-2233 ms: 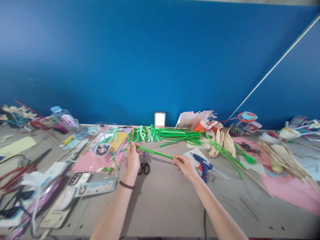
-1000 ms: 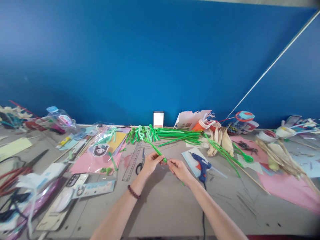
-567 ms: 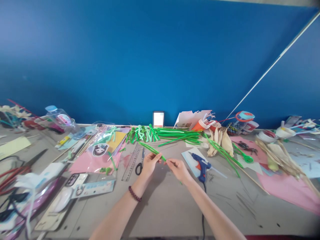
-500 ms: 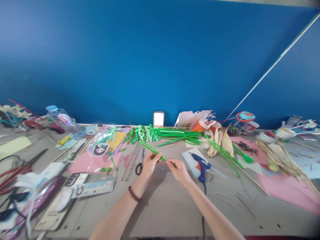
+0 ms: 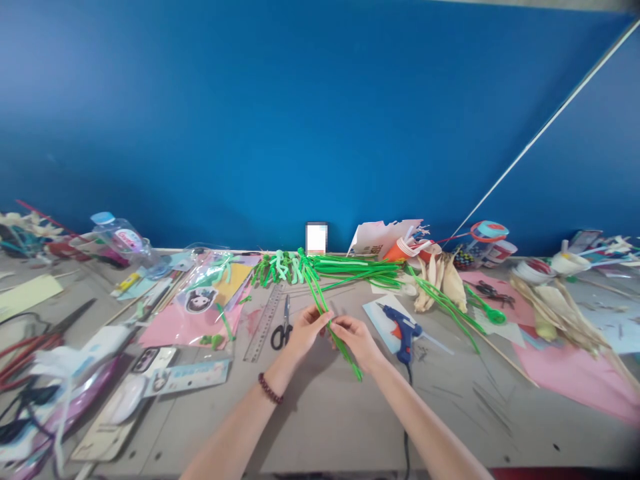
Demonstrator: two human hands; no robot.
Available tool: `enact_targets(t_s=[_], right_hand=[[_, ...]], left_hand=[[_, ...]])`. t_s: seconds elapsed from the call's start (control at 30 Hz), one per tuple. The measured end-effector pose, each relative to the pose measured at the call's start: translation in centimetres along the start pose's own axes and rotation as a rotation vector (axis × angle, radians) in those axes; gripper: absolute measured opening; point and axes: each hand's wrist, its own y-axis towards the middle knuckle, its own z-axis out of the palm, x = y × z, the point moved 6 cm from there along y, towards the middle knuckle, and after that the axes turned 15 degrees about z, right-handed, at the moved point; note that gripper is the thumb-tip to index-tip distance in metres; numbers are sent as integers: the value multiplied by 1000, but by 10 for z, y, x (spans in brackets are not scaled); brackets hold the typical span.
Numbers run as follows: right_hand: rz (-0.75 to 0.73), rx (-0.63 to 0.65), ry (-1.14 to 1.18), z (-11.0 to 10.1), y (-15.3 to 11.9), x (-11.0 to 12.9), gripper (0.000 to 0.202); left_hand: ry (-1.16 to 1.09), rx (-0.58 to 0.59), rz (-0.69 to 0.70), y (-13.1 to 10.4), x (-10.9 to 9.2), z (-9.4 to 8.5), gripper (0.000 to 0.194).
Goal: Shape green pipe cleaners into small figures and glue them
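Note:
Green pipe cleaners [image 5: 349,357] run slantwise through both my hands, one end pointing up toward the back and the other hanging down toward me. My left hand [image 5: 309,330] pinches them near the middle, thumb on top. Right beside it, my right hand [image 5: 354,339] has its fingers closed on the same strands. Behind my hands lies a pile of long green pipe cleaners [image 5: 355,268], with twisted light and dark green pieces [image 5: 283,267] to its left. Black-handled scissors [image 5: 282,333] and a clear ruler [image 5: 263,325] lie left of my left hand.
A blue hot glue gun [image 5: 407,333] rests right of my hands, its cord trailing to the front edge. Dried husks [image 5: 453,290] and paper cups [image 5: 400,249] stand behind it. On the left are a plastic bag [image 5: 200,293], a bottle [image 5: 123,237] and a white mouse [image 5: 129,398].
The pipe cleaners have swung from leaning left to a steeper slant, and their lower end now shows below my hands. Both hands stay close together in nearly the same place.

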Motion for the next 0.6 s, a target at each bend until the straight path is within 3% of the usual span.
enact_targets(t_s=[0.13, 0.33, 0.43, 0.6], right_hand=[[77, -5, 45, -1, 1, -6, 37], [20, -175, 158, -15, 2, -4, 35], [-2, -156, 237, -15, 2, -2, 35], [1, -106, 273, -10, 3, -3, 35]], left_hand=[[18, 55, -10, 0, 1, 4, 35], [15, -9, -57, -2, 4, 1, 43], [28, -2, -57, -3, 6, 0, 41], [-26, -88, -58, -4, 9, -4, 36]])
